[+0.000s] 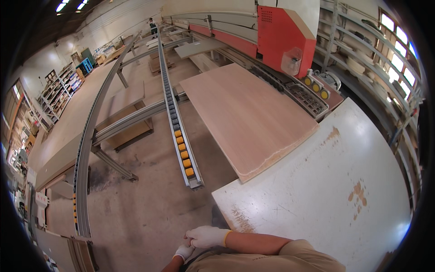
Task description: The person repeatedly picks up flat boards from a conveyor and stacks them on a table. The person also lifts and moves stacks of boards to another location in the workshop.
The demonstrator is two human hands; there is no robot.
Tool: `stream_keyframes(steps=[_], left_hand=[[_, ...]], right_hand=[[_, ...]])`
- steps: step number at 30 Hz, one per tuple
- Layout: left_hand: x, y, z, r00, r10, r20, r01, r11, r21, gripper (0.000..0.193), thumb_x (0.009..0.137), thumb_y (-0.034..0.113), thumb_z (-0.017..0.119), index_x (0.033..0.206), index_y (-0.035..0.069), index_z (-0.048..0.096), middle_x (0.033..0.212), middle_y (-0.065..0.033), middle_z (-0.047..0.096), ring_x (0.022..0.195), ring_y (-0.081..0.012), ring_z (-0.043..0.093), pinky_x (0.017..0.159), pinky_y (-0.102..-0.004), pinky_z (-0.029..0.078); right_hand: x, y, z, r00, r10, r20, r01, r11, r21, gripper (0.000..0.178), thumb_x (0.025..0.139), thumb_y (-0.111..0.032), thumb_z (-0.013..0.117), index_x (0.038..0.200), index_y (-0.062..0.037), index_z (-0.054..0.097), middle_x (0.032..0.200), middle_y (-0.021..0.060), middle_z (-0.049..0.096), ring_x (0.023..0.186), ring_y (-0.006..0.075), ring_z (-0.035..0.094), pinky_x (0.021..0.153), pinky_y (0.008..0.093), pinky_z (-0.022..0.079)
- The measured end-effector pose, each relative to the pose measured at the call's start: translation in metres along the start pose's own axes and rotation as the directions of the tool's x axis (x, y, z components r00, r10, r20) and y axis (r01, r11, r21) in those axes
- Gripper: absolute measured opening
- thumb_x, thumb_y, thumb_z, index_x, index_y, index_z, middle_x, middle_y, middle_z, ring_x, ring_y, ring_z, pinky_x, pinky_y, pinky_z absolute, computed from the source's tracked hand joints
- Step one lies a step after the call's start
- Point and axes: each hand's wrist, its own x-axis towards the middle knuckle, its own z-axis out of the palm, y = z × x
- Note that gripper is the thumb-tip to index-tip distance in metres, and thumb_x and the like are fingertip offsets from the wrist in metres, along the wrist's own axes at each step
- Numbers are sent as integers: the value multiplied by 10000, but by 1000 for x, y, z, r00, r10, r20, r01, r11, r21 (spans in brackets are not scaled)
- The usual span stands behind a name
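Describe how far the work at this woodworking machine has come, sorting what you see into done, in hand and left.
Done: a wooden panel lies flat, partly on the white table, beside the red machine. In hand: nothing; the gloved right hand clasps the gloved left hand near the body, away from the panel. Left: the roller rail carries no board, and other boards lie along the left side.

Matt wooden board (247, 113), scuffed glossy white table (326, 190), white cloth-gloved hands (199, 240).

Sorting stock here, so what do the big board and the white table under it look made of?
Board: looks like wood-veneered panel, matte tan with faint grain, layered edge. Table: probably painted or laminated, glossy white, worn through to brown patches.
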Motion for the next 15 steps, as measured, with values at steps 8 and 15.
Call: stream_keyframes(steps=[8, 15], left_hand=[[-19, 16, -22, 986, -100, 136, 117, 986, -122, 685, 991, 707, 468, 1376, 184, 685, 1320, -288, 687, 1288, -499, 601, 1096, -529, 480], [1, -3, -17, 989, -91, 118, 107, 985, -132, 625, 994, 647, 508, 1298, 148, 731, 1266, -256, 721, 1207, -451, 666, 1039, -513, 516]], right_hand=[[5, 5, 3, 1000, -5, 8, 5, 1000, 3, 545, 953, -334, 558, 1432, -83, 625, 1325, 191, 714, 1248, 381, 659, 1064, 435, 500], [-1, -6, 1, 997, -37, -62, 35, 999, -24, 308, 978, -204, 530, 1203, -42, 665, 1229, 135, 749, 1110, 366, 695, 970, 421, 529]])
